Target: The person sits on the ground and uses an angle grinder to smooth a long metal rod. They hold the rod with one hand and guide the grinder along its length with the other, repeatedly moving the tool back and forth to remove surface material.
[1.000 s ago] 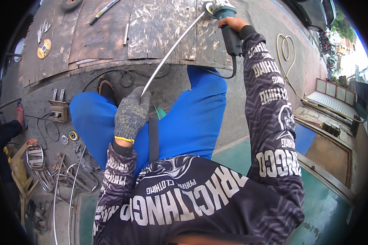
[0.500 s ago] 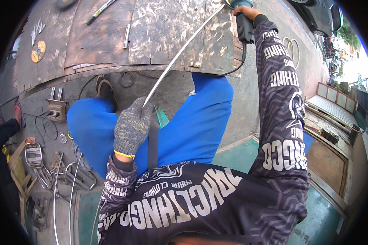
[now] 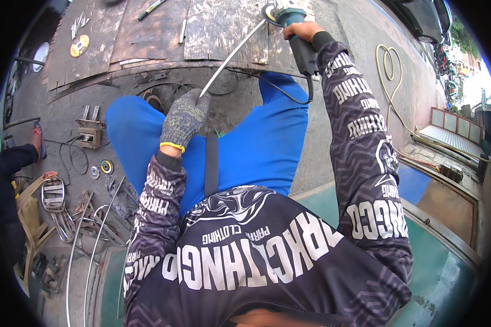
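Observation:
My left hand [image 3: 184,121], in a grey knit glove with a yellow cuff, is closed round the near end of a thin pale metal rod [image 3: 233,56]. The rod slants up and right across the edge of the worn wooden board [image 3: 218,35]. My bare right hand [image 3: 303,30] grips a teal and black angle grinder [image 3: 303,55] by its body. At the rod's far end is the grinder's disc [image 3: 269,13]; whether they touch I cannot tell. From the grinder's rear, a black cord [image 3: 309,90] loops back over my blue-trousered knee.
On the board lie a yellow disc [image 3: 79,46], a marker [image 3: 151,9] and a short metal strip [image 3: 183,31]. An outlet box [image 3: 90,133], long bent rods [image 3: 77,245] and metal frames [image 3: 57,204] are on the floor at left, near another person's foot [image 3: 38,140]. A hose [image 3: 388,71] lies at right.
The view has shifted. My right hand and the grinder appear lower and further left, bringing more of the grinder's head and disc into sight. Both hands keep their holds.

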Motion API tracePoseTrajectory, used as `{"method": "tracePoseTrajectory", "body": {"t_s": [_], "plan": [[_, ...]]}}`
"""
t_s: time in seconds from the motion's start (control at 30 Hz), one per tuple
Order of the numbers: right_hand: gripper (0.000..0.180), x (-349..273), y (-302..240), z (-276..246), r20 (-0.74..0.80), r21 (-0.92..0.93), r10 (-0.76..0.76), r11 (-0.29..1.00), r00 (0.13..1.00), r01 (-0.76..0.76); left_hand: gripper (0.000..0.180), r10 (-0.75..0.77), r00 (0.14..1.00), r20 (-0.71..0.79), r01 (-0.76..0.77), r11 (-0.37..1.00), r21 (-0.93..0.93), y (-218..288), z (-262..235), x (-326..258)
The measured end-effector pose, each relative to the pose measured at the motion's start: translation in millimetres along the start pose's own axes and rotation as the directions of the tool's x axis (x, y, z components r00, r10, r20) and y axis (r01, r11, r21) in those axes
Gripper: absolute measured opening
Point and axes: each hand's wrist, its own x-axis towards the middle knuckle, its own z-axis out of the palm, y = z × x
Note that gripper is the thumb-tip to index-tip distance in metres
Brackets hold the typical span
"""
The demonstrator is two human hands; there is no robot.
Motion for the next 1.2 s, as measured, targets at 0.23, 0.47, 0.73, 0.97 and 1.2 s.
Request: {"method": "tracePoseTrajectory", "body": {"t_s": [0.23,0.47,0.73,0.97,1.2], "plan": [[0.060,-53.2,-32.3,36.3,0.064,-0.068,-0.059,0.996,0.996,0.063,0.044,0.075,0.997,0.005,-0.076,0.996,0.041,-20.5,4.6,14.3],[0.063,-86.1,-42.6,71.9,0.072,0.028,-0.060,0.998,0.996,0.058,0.046,0.038,0.998,0.057,-0.039,0.999,0.020,-29.4,7.0,28.7],[0.086,-108.6,-43.8,76.1,0.054,0.180,-0.130,0.976,0.990,0.118,0.046,0.018,0.996,0.090,-0.016,1.000,-0.017,-22.6,8.5,37.5],[0.088,-115.2,-41.7,83.5,0.034,0.394,-0.138,0.912,0.990,0.114,0.047,-0.004,0.994,0.111,0.004,1.000,-0.003,-27.9,7.5,40.9],[0.087,-118.2,-43.0,84.7,0.020,0.406,-0.150,0.905,0.988,0.129,0.046,-0.018,0.994,0.108,0.019,1.000,-0.010,-19.3,3.2,42.5]]}}
